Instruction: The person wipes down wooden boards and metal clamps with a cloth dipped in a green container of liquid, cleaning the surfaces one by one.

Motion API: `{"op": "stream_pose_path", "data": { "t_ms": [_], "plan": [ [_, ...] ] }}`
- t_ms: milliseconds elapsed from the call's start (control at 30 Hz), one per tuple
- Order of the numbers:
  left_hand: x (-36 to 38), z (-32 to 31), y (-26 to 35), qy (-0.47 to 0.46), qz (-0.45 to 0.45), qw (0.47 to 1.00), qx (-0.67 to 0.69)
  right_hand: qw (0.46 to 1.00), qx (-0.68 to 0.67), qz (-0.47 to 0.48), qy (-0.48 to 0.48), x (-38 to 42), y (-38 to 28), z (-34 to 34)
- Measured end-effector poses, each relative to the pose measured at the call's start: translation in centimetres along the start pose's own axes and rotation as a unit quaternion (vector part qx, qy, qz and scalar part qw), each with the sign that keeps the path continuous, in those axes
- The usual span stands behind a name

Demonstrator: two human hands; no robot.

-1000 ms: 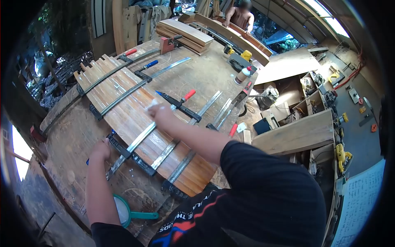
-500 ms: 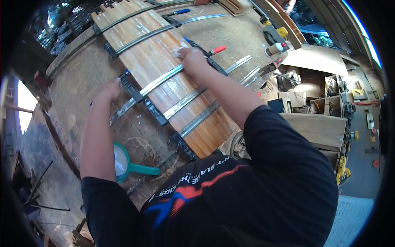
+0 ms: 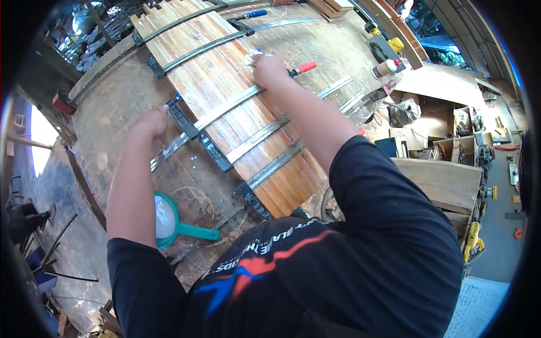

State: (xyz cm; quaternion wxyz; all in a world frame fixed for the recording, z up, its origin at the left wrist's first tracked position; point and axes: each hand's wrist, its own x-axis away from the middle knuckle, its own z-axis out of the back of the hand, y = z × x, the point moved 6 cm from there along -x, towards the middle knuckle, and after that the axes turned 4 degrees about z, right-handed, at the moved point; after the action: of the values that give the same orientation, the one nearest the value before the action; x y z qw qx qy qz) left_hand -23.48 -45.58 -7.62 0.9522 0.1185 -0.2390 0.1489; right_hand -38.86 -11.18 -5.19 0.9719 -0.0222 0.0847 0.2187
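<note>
A panel of glued wood strips [image 3: 208,76] lies across the workbench [image 3: 121,93], held by several metal bar clamps [image 3: 234,101]. My right hand [image 3: 269,70] is closed on a crumpled white rag [image 3: 251,58], low over the panel's far right edge, near a clamp's red handle [image 3: 306,67]. At the panel's left edge, my left hand [image 3: 151,122] is closed around a clamp handle, mostly hidden by the hand, beside the black clamp head [image 3: 181,119]. A green-rimmed strainer [image 3: 174,217] with something white in it sits below my left forearm.
A glue bottle [image 3: 386,68] stands on the bench at the right, near a yellow-and-black tool [image 3: 389,48]. Wood boards [image 3: 442,183] and power tools lie farther right. Another person's hand [image 3: 404,8] shows at the top right.
The view has shifted slightly, moving the bench a little right and down. My right hand with the rag has slid slightly along the panel's edge. My left hand stays by the clamp head.
</note>
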Motion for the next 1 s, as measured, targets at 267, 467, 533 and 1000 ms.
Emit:
{"op": "stream_pose_path", "data": {
  "t_ms": [267, 467, 533, 1000],
  "plan": [
    [-1.2, 0.2, 0.5, -0.048, -0.026, 0.997, -0.048, 0.825, -0.502, 0.071, -0.251, 10.2, -14.4, 8.2],
    [-2.4, -1.5, -1.2, 0.066, 0.044, 0.997, -0.010, 0.860, -0.500, 0.027, -0.096, 17.7, -6.6, 14.4],
    [0.0, 0.3, -0.2, 0.155, 0.079, 0.985, 0.010, 0.842, -0.530, -0.064, -0.079, 21.3, -1.1, 16.3],
    [27.6, 9.3, 36.7, 0.306, -0.409, 0.739, 0.440, 0.650, -0.698, -0.249, 0.171, 49.9, 27.0, 22.7]
  ]
}}
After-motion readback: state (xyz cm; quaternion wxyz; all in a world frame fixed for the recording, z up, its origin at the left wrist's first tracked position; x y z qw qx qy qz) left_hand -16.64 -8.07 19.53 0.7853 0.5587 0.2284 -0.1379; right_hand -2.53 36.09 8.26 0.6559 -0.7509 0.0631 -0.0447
